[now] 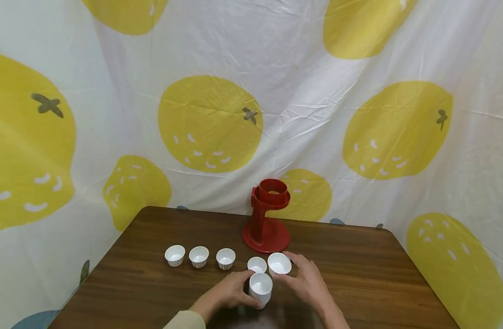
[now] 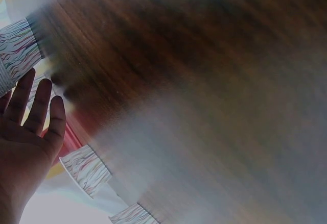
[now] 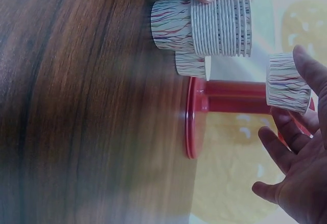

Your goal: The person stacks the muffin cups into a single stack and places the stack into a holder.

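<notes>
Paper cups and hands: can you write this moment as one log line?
left hand grips stack of paper cups | right hand touches single cup | four more cups stand in a row | red stand behind

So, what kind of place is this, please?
Probably a makeshift indoor recording corner, not a real kitchen: a lemon-print cloth hangs behind a wooden table holding only small paper cups and a red plastic stand.
</notes>
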### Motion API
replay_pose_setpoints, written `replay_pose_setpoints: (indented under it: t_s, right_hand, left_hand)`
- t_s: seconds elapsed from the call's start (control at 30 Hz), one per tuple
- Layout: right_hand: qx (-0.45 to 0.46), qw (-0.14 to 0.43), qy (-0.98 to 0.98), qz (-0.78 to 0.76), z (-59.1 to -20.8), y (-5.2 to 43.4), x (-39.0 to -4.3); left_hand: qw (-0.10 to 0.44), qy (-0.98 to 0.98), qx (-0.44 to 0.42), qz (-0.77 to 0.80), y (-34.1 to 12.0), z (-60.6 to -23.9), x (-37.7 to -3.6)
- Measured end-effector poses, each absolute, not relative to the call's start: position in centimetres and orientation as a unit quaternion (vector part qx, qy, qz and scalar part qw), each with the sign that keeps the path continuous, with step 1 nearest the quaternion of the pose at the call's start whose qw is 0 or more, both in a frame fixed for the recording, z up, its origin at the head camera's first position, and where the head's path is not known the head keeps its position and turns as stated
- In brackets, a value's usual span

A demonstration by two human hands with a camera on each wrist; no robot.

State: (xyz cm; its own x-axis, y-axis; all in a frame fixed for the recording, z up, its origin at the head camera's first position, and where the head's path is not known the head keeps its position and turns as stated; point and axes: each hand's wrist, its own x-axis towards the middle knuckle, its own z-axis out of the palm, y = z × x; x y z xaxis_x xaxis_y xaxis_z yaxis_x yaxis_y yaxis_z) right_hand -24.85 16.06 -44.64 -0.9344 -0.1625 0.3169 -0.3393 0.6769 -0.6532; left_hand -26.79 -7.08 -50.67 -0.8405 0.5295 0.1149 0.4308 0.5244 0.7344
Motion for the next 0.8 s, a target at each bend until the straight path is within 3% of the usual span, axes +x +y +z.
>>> replay_pose_setpoints:
  t_s: [0.8]
  right_hand:
    - [0.19,0.116,-0.902,0.37,-44.7,14.6,-24.2]
  left_hand:
    - [0.077,0.875,0.268,0.396,-7.0,-50.8,-27.1]
